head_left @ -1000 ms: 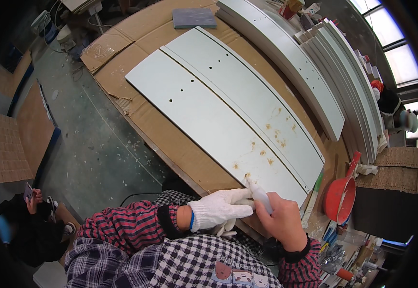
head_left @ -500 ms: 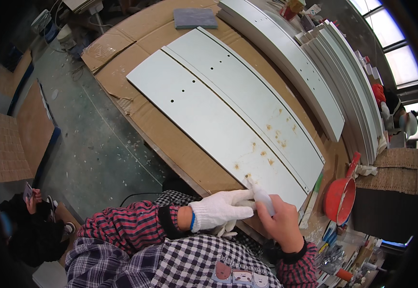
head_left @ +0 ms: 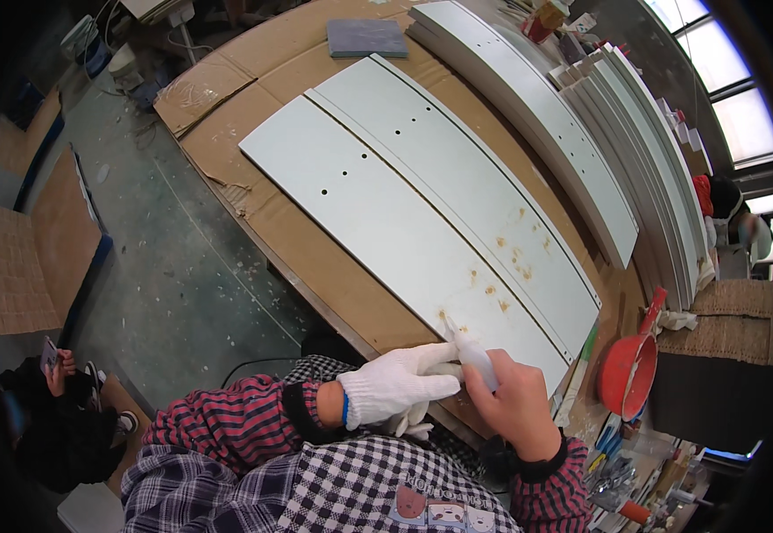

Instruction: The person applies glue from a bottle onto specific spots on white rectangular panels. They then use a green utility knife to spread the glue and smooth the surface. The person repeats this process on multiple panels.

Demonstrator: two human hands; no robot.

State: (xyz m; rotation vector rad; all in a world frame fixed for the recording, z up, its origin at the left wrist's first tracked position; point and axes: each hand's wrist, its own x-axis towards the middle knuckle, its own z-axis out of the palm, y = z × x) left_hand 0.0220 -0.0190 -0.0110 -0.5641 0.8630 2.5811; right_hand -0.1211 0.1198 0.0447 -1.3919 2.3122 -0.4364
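Note:
Two white panels (head_left: pixel 293 147) lie side by side on the table, with dark holes near the far end and a cluster of brownish spots (head_left: pixel 515 258) near the close end. My bare right hand (head_left: pixel 521 404) is closed around a white squeeze bottle (head_left: pixel 475 357). The bottle tilts forward, its narrow nozzle over the near panel beside one of the spots. In a white knit glove, my left hand (head_left: pixel 395 389) reaches along the panel's near edge, outstretched fingers close to the bottle. Pale glove-like fabric shows beneath it; its lower fingers are partly hidden.
Cardboard (head_left: pixel 200 107) covers the table. A stack of curved white panels (head_left: pixel 528 107) stands along the right, and a grey block (head_left: pixel 367 38) sits at the far end. To the right is a red pan (head_left: pixel 628 373) beside a brush (head_left: pixel 573 391). Another person (head_left: pixel 58 417) is at lower left.
The bottle's nozzle has moved left and slightly away from me, from one spot toward the neighbouring one. My gloved left hand has shifted slightly left with it. The view has tilted a little.

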